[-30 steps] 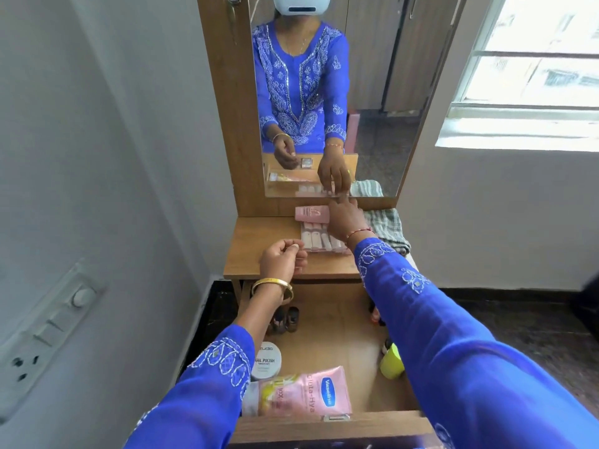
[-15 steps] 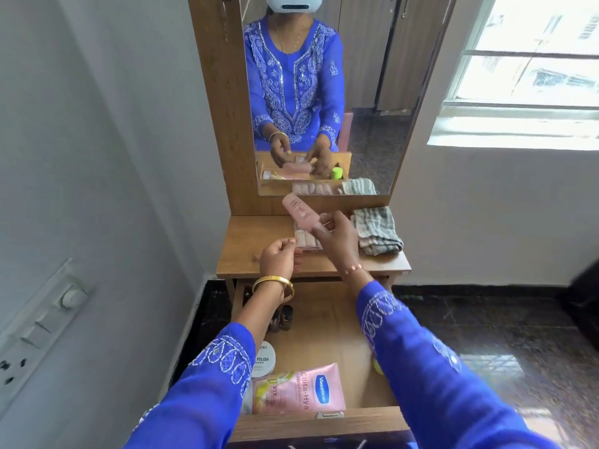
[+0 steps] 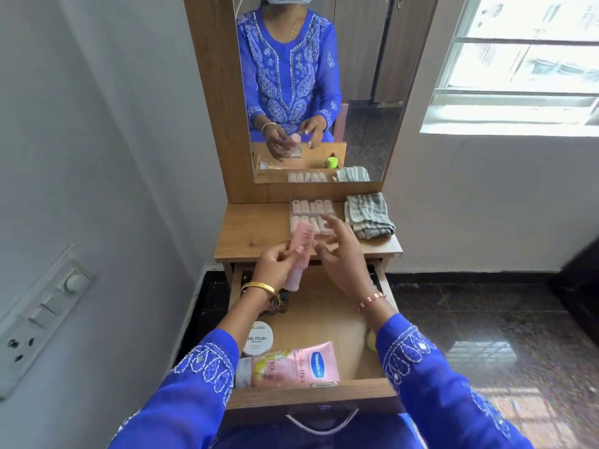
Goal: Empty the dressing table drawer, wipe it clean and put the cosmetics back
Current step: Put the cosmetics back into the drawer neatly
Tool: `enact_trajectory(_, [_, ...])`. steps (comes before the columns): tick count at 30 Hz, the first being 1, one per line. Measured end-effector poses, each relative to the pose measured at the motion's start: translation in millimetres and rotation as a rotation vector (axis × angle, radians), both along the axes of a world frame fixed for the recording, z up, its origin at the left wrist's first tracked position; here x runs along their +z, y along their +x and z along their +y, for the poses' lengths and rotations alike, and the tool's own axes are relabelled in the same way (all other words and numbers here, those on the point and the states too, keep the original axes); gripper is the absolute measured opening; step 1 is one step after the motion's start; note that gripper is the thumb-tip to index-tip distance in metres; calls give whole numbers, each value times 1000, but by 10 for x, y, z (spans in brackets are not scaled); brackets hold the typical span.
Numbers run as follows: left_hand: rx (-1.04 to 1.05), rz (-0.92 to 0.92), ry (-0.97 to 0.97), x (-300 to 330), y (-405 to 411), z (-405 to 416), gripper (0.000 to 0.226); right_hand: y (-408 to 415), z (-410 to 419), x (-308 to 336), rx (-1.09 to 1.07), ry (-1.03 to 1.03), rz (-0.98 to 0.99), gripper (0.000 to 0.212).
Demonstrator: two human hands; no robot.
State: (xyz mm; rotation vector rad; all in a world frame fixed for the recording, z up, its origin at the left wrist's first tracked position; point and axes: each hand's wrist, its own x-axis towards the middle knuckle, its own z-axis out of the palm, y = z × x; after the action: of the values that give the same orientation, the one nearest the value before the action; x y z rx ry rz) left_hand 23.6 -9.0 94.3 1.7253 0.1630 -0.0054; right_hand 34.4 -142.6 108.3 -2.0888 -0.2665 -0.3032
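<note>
I see pale grey walls (image 3: 97, 124), a switch panel (image 3: 42, 315) left of the fingers, a bright window (image 3: 525, 59) up to their right, and glossy dark floor (image 3: 486, 335) catching its light.

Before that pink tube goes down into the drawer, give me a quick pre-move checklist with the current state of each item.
1. Pink tube held securely: ok, the left hand grips it around the middle.
2. Right hand free: ok, fingers spread beside the tube and holding nothing.
3. Drawer open: ok, pulled fully out.
4. Landing spot: ok, bare wood shows mid-drawer, between the nail polish jar and the right wall.
5. Drawer wiped: cannot tell; the cloth lies folded on the tabletop.
6. Items left to return: not ok, the nail set remains on the tabletop.
</note>
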Motion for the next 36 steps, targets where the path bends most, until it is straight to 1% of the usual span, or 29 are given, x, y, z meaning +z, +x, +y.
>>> enact_trajectory(1, [-42,2,0,0,-34,-24,24,3,-30,40,37,-9,14,54])
enact_trajectory(2, [-75,5,-1,-7,-63,-52,26,6,-56,66,74,-14,40,55])
enact_trajectory(4, [-108,13,-12,-30,-122,-93,30,-12,-105,84,134,-11,118,45])
enact_trajectory(6, [-118,14,-30,-54,-196,-110,26,-61,-169,65,156,34,185,32])
enact_trajectory(10, [-103,52,-113,-154,-340,-61,18,-183,-303,-13,54,219,251,16])
enact_trajectory(12, [-87,98,-166,-204,-400,-28,17,-231,-358,-53,26,223,299,10])
enact_trajectory(13, [-88,109,-175,-223,-429,-18,17,-253,-380,-67,35,151,316,7])
enact_trajectory(15, [-97,112,-166,-261,-478,-32,19,-281,-412,-98,100,-119,331,7])
enact_trajectory(17, [-109,112,-150,-292,-527,-80,18,-315,-401,-112,199,-393,319,14])
enact_trajectory(19, [-108,120,-128,-332,-565,-121,18,-329,-362,-105,277,-540,281,24])
enact_trajectory(22, [-117,138,-75,-408,-624,-131,22,-356,-337,-80,343,-655,323,28])
enact_trajectory(25, [-90,128,2,-511,-697,-132,18,-429,-337,-125,444,-807,418,34])
enact_trajectory(29, [67,159,-88,-636,-779,-162,17,-574,-388,-302,504,-953,522,35])
enact_trajectory(32, [116,190,-130,-670,-802,-174,17,-660,-441,-439,497,-969,583,33])
enact_trajectory(36, [92,182,-72,-691,-811,-169,20,-716,-472,-580,487,-966,621,32])
